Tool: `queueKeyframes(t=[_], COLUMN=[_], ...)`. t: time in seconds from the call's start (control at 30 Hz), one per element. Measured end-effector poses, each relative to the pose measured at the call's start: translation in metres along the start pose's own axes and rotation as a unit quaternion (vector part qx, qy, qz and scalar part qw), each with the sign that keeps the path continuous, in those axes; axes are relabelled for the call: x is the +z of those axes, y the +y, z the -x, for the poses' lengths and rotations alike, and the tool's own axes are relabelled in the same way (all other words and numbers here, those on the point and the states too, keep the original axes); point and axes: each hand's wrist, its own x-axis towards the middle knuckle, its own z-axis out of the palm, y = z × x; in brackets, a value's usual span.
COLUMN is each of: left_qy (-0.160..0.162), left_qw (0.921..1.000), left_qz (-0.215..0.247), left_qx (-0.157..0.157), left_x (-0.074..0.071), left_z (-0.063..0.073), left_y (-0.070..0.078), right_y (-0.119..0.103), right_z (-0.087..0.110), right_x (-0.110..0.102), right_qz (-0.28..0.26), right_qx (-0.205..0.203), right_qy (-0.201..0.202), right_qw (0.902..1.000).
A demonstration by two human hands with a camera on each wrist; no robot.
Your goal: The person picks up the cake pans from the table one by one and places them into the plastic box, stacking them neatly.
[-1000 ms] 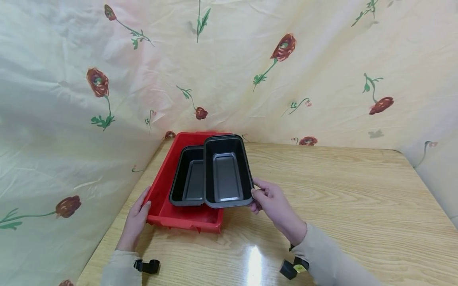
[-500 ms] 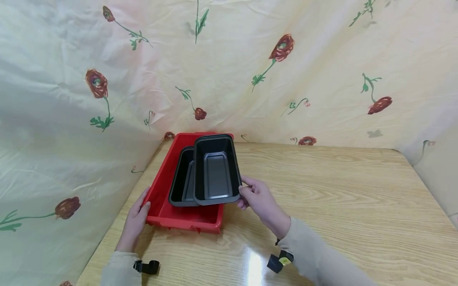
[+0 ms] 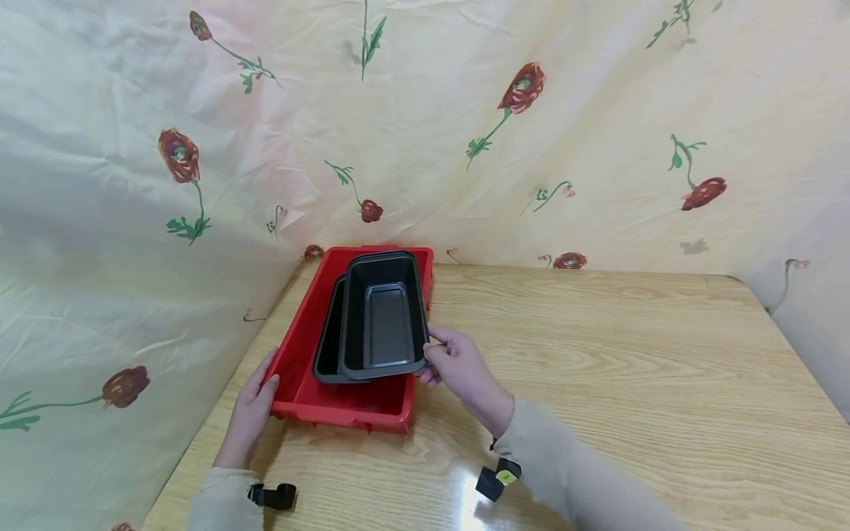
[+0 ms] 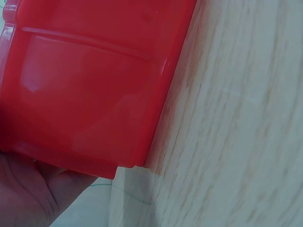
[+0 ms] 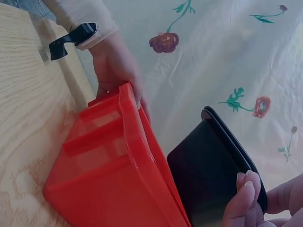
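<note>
A black loaf pan (image 3: 388, 317) hangs tilted over the red plastic bin (image 3: 305, 405), its near right corner pinched between the thumb and fingers of my right hand (image 3: 461, 369). Beneath it, a second black loaf pan (image 3: 328, 354) lies in the bin, mostly covered by the first. My left hand (image 3: 251, 402) grips the bin's near left corner, thumb over the rim. In the right wrist view the held loaf pan (image 5: 203, 170) shows its outer wall, with fingers (image 5: 246, 194) under its rim. Whether the two pans touch I cannot tell.
The bin stands at the left end of a wooden table (image 3: 598, 354). Flowered cloth (image 3: 425, 133) hangs close behind the table and along its left side. Each wrist wears a black strap with a small camera (image 3: 279, 495).
My right hand has carried the upper loaf pan leftward, so it covers more of the other pan and sits further over the bin. The left hand and bin have stayed put.
</note>
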Motion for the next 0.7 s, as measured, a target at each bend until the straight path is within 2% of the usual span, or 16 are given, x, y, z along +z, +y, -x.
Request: queueKeyframes(t=[0.5,0.7], left_qy=[-0.002,-0.002], left_qw=[1.0,1.0], left_qz=[-0.002,-0.002], left_qx=[-0.002,0.004], left_x=[-0.001,-0.002], left_z=[-0.002,-0.003], left_y=[-0.002,-0.004], right_y=[0.001,0.001], right_z=[-0.011,-0.015], right_x=[0.022,0.027], right_qz=[-0.005,0.013], right_qx=[0.02,0.037], right_qy=[0.001,0.007], right_qw=[0.9998,0.9992])
